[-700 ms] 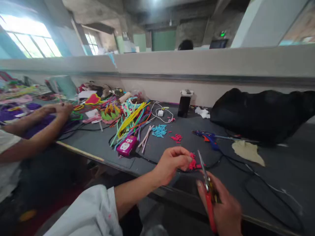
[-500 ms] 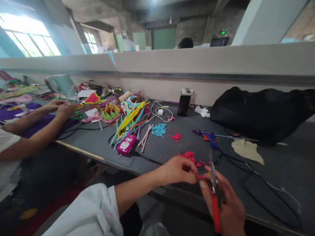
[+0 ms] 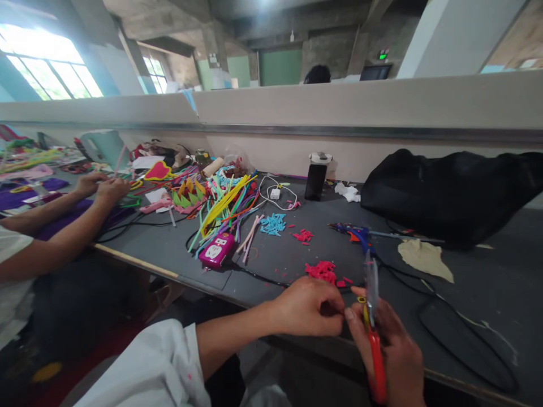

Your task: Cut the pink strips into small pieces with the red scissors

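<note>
My right hand [image 3: 392, 353] grips red-handled scissors [image 3: 373, 316] with the blades pointing up and away from me. My left hand [image 3: 311, 305] is pinched shut just left of the blades, fingertips touching the right hand; what it pinches is hidden, possibly a small red piece. Both hands hover at the near edge of the dark table [image 3: 271, 257]. Just beyond them lies a small heap of red cut bits [image 3: 322, 271].
A blue glue gun [image 3: 356, 233], black cables [image 3: 445, 333], a black bag [image 3: 453, 192], a tan scrap [image 3: 424, 257], a pink power strip [image 3: 217, 249], coloured pipe cleaners [image 3: 227, 206], and blue bits [image 3: 274, 224] lie on the table. Another person's hands [image 3: 102, 186] work at left.
My left hand dropped from above the red heap down toward me and met the right hand. The scissors swung more upright. The red bits now lie uncovered on the table.
</note>
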`<state>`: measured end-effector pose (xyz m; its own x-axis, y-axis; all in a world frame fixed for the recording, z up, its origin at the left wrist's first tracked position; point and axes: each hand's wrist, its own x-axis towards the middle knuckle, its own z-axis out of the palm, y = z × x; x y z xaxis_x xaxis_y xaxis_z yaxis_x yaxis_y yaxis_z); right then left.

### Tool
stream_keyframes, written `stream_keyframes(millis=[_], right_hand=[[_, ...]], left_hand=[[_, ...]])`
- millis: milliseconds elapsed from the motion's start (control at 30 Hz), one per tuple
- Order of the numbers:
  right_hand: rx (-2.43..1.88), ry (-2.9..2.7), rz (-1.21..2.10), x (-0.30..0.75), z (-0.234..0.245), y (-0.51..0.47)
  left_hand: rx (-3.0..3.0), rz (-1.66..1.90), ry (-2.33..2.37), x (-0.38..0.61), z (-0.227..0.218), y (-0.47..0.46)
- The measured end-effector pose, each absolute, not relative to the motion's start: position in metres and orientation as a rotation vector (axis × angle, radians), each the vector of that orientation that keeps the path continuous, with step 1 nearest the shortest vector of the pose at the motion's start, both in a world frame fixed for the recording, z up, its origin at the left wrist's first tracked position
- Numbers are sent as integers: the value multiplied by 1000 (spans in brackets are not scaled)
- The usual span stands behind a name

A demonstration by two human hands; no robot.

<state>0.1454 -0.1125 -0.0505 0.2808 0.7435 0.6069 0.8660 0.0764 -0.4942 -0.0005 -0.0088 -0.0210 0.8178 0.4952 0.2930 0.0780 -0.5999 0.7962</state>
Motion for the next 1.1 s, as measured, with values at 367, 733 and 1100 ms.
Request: stream_keyframes(millis=[367, 733, 1100], right_hand=[[-1686, -1448, -162, 145, -43, -110], [-1638, -1532, -149, 138, -67, -107], [-1679, -1542, -123, 138, -70, -110]], left_hand=[[2164, 918, 479, 3, -19, -15], [822, 1001, 436, 3, -2, -3], [757, 994, 483, 6, 0, -11]])
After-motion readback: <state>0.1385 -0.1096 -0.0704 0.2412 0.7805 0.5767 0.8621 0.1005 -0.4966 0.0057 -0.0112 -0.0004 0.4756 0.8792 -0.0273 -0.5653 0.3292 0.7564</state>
